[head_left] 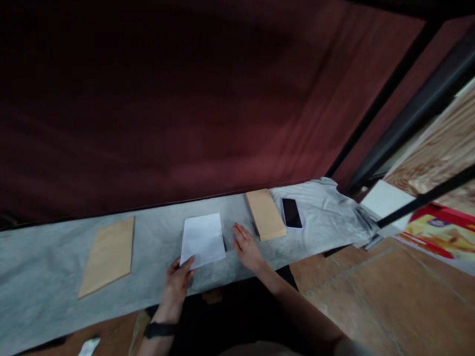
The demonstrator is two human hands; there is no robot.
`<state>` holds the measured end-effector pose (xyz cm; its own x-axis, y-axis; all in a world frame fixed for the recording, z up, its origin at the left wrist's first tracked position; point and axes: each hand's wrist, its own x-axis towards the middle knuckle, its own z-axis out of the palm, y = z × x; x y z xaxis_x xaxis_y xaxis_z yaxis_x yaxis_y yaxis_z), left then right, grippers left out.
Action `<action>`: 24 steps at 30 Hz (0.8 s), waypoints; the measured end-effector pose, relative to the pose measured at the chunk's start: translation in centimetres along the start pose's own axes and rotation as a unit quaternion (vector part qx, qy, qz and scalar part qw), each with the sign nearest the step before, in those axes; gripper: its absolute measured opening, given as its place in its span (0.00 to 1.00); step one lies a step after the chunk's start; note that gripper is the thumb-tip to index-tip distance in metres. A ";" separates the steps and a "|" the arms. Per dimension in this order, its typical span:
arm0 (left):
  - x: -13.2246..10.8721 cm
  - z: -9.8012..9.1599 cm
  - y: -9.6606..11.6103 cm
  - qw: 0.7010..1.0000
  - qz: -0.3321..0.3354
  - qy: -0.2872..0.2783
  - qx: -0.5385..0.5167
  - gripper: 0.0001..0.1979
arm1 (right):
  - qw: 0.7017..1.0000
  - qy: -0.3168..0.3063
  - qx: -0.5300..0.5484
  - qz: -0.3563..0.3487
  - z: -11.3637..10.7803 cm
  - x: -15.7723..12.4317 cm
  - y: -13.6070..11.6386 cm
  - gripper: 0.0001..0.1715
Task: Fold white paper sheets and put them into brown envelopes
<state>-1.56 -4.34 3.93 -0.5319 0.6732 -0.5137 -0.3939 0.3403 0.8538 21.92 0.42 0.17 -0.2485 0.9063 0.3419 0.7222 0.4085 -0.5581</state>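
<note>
A white sheet or stack of paper (pixel 203 238) is at the middle of the grey-covered table (pixel 156 247). My left hand (pixel 178 281) grips its near left corner, thumb on top and fingers at the edge. My right hand (pixel 247 246) holds nothing; it is just right of the paper with its fingers stretched out. Beyond it to the right lies a stack of brown envelopes (pixel 266 215). Another brown envelope (pixel 109 254) rests to the left of the paper.
A phone with a dark screen (pixel 292 213) lies right of the envelope stack. Behind the table hangs a dark red cloth (pixel 208 123). A black metal bar (pixel 386 94), a white box (pixel 388 200) and a red package (pixel 441 232) are at the right.
</note>
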 end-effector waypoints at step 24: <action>-0.4 3.5 -5.0 0.684 0.516 -0.115 0.503 0.27 | 0.959 -0.205 -0.058 -0.185 -1.6 -2.9 -0.8 0.37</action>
<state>3.21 -4.00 0.15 0.0387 0.9418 0.3338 0.8785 -0.1912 0.4378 23.13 -2.72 0.82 -0.7173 0.6781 0.1603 0.5974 0.7170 -0.3592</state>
